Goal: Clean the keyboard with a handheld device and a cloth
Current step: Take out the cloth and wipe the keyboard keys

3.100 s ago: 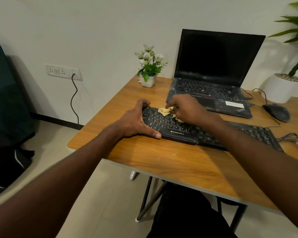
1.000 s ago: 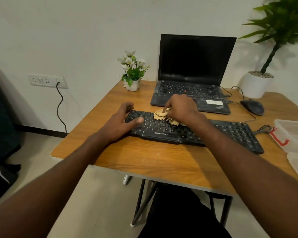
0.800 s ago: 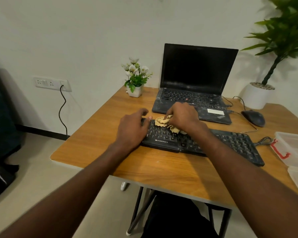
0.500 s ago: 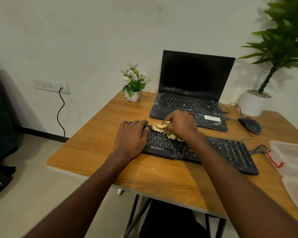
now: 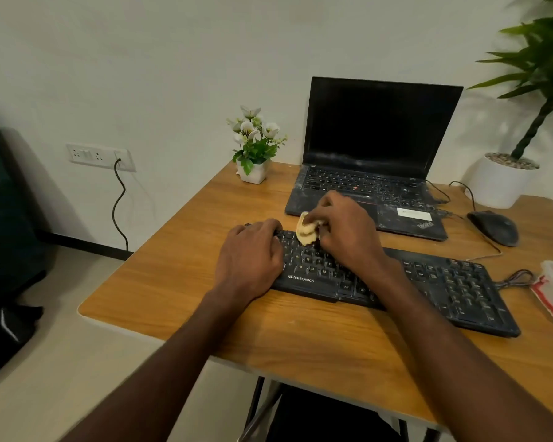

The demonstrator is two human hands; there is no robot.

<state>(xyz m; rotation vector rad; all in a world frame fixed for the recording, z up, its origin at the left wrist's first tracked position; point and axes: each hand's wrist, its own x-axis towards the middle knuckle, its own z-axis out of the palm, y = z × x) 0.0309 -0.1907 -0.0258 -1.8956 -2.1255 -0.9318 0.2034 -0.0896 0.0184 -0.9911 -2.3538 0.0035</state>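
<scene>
Fingers (image 5: pixel 321 215) of the right hand (image 5: pixel 345 231) bunch a yellow cloth (image 5: pixel 305 232) against the far-left keys of the black Zebronics keyboard (image 5: pixel 444 282) on the wooden desk (image 5: pixel 179 266). Left hand (image 5: pixel 249 256) lies flat over the keyboard's left end, fingers seemingly together, tips hidden. Open laptop (image 5: pixel 374 173) just behind.

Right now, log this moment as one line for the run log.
step: wiping keys | right hand: bunched cloth on keyboard, left part | left hand: flat on keyboard's left end | handheld device: not seen
</scene>
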